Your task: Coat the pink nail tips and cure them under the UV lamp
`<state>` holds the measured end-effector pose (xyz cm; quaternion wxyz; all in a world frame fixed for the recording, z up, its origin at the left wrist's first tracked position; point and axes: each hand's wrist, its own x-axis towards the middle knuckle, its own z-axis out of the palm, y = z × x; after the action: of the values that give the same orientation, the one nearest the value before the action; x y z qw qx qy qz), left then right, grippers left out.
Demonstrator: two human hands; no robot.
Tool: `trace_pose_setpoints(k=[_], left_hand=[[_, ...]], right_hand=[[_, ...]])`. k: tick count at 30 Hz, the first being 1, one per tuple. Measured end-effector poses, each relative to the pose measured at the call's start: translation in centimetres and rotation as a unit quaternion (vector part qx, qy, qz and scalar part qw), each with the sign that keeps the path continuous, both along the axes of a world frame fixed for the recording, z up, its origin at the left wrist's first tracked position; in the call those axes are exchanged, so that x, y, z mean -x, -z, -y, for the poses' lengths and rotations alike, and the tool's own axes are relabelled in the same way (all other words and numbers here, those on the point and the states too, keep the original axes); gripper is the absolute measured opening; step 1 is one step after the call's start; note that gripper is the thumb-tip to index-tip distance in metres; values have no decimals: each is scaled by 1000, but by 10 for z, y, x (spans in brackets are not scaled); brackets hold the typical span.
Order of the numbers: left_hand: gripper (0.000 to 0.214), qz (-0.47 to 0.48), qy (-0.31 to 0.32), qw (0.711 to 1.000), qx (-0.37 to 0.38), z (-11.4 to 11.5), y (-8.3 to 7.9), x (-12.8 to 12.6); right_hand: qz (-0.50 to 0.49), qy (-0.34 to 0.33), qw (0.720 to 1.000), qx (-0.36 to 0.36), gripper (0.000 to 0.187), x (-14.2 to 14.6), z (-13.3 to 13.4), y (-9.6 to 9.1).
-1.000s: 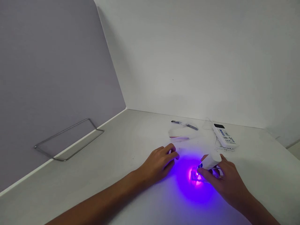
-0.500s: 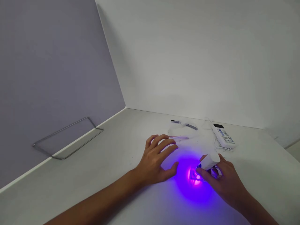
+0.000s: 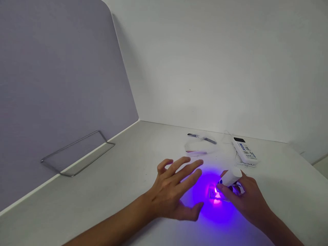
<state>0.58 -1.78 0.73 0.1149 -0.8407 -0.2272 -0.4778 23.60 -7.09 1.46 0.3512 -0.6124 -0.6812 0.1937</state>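
Observation:
My right hand (image 3: 246, 193) is closed around a white UV lamp (image 3: 232, 176), tilted low over the table. Its violet light falls on a small, flat, clear-looking piece (image 3: 212, 192) just beneath the lamp's tip. Glare and my fingers hide most of that piece, so I cannot tell its kind. To the left, my left hand (image 3: 176, 191) is open, its fingers spread and thumb pointing toward the lit patch. Nothing is in it, and it appears to hover above the table.
Behind the hands lie thin strips in clear wrapping (image 3: 210, 140) and a slim pinkish stick (image 3: 196, 152). A white labelled device (image 3: 244, 150) with a dark end and a cord rests at the back right. A bent metal wire frame (image 3: 77, 153) stands by the left partition (image 3: 64, 68).
My left hand has moved toward me and slightly right, spreading its fingers wider and uncovering the pinkish stick. My right hand keeps the lamp in nearly the same place. The view has shifted slightly.

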Motion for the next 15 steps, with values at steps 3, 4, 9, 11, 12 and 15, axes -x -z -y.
trace_pose_setpoints(k=[3,4,9,11,12,15], left_hand=[[39,2,22,999,-28,9,0,-1],[38,1,27,999,-34,11,0,-2],[38,12,38,998,-57,15,3,-2],[37,18,34,998,-56,15,2,-3],[36,21,34,998,-56,15,2,-3],[36,22,39,998,-46,17,2,-3]], right_hand=[[-4,11,1000,-19,27,0,1,2],[-6,13,1000,-23,27,0,1,2],[-8,10,1000,-23,26,2,2,1],[1,12,1000,-29,27,3,2,0],[4,13,999,-32,27,3,2,-1],[10,15,999,-42,27,2,2,-1]])
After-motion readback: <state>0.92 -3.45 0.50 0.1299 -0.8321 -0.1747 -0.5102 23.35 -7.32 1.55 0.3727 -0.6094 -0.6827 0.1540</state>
